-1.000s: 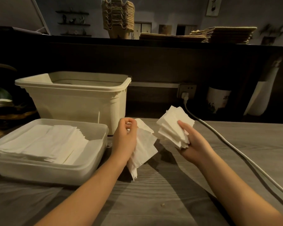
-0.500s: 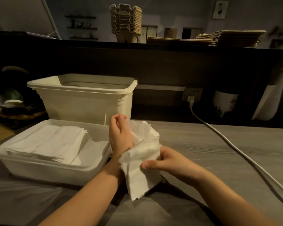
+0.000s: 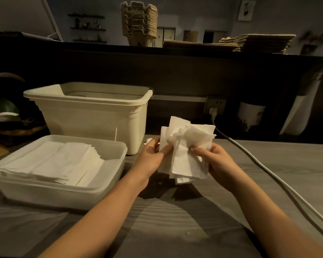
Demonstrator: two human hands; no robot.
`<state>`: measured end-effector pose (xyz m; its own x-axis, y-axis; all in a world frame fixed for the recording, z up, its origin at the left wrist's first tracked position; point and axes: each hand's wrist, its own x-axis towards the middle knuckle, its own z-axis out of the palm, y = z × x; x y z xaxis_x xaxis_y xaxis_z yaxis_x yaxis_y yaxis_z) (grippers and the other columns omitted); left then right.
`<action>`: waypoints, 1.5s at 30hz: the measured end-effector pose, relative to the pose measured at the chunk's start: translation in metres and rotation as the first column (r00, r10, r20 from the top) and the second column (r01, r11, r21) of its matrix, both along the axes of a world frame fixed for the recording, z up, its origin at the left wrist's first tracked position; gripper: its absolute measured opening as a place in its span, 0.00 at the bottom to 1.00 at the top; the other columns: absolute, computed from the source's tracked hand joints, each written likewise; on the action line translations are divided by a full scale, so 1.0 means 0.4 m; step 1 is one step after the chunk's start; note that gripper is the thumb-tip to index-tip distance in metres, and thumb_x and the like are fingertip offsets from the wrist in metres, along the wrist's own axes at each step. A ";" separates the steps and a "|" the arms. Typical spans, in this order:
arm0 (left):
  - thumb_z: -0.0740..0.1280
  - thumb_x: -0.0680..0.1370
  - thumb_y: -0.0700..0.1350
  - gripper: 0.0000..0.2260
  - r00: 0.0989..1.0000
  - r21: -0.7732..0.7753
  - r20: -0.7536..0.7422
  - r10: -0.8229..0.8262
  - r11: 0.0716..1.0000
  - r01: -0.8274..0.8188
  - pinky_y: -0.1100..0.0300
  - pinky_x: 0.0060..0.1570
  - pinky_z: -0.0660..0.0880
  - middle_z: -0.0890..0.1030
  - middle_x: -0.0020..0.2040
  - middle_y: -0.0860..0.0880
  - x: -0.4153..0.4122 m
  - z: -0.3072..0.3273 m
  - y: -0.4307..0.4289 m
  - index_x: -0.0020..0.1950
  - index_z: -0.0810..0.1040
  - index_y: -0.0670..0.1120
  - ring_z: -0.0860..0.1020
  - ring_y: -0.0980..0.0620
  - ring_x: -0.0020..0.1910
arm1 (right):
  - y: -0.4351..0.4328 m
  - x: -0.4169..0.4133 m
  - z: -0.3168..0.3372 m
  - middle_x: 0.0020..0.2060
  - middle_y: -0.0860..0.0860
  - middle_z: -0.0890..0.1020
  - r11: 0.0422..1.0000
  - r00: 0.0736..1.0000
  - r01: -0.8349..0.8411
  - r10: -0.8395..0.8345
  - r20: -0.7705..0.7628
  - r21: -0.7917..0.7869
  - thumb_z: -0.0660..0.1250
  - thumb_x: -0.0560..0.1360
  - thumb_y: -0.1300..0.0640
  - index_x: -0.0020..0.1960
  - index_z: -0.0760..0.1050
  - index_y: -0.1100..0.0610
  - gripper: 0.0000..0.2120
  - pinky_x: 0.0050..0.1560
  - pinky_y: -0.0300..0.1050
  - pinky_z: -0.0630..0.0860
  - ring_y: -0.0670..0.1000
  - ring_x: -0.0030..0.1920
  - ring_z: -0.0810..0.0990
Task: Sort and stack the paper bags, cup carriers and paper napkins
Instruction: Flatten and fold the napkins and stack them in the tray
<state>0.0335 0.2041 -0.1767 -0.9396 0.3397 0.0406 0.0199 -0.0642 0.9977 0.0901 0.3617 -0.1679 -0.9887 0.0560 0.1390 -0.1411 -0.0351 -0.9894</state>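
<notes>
A loose bunch of white paper napkins point(image 3: 186, 146) is held upright above the grey table between both hands. My left hand point(image 3: 151, 155) grips its left edge and my right hand point(image 3: 218, 161) pinches its right side. To the left, a shallow translucent tray point(image 3: 108, 185) holds a flat stack of napkins point(image 3: 50, 162). On the dark shelf behind stand a stack of brown cup carriers point(image 3: 138, 21) and flat piles of brown paper bags point(image 3: 257, 42).
A tall cream plastic bin point(image 3: 93, 118) stands behind the tray. A white cable point(image 3: 268, 172) runs from a wall socket point(image 3: 215, 107) across the table's right side. A white cup point(image 3: 250, 114) and a basket point(image 3: 13, 127) sit at the back edges.
The two separate napkin bunches were brought together into one bunch. Both hands now hold it, raised a little higher and further right than half a second ago.
</notes>
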 end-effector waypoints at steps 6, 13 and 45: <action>0.66 0.76 0.49 0.07 1.000 0.050 -0.001 0.016 0.999 -0.016 0.50 0.55 0.76 0.81 0.49 0.52 -0.004 0.002 -0.009 0.53 0.75 0.55 0.78 0.51 0.51 | 0.007 -0.010 -0.008 0.44 0.50 0.82 0.994 1.000 0.014 -0.017 -0.026 -0.109 0.67 0.66 0.55 0.52 0.74 0.56 0.16 0.42 0.41 0.80 0.47 0.43 0.83; 0.63 0.79 0.47 0.05 0.996 0.146 -0.010 0.086 0.986 -0.084 0.53 0.53 0.75 0.78 0.48 0.54 -0.018 -0.010 -0.011 0.49 0.71 0.59 0.76 0.55 0.48 | 0.052 -0.021 0.004 0.46 0.53 0.82 0.909 0.989 0.106 -0.138 -0.051 -0.404 0.69 0.66 0.54 0.56 0.75 0.56 0.19 0.45 0.48 0.80 0.52 0.45 0.82; 0.60 0.81 0.44 0.12 0.981 0.285 0.173 0.088 0.949 -0.136 0.50 0.46 0.78 0.78 0.53 0.47 -0.031 -0.013 -0.015 0.64 0.69 0.51 0.79 0.47 0.50 | 0.009 0.013 0.009 0.38 0.43 0.83 0.960 0.992 -0.084 0.106 -0.068 0.267 0.71 0.69 0.58 0.49 0.74 0.50 0.10 0.40 0.34 0.78 0.40 0.41 0.82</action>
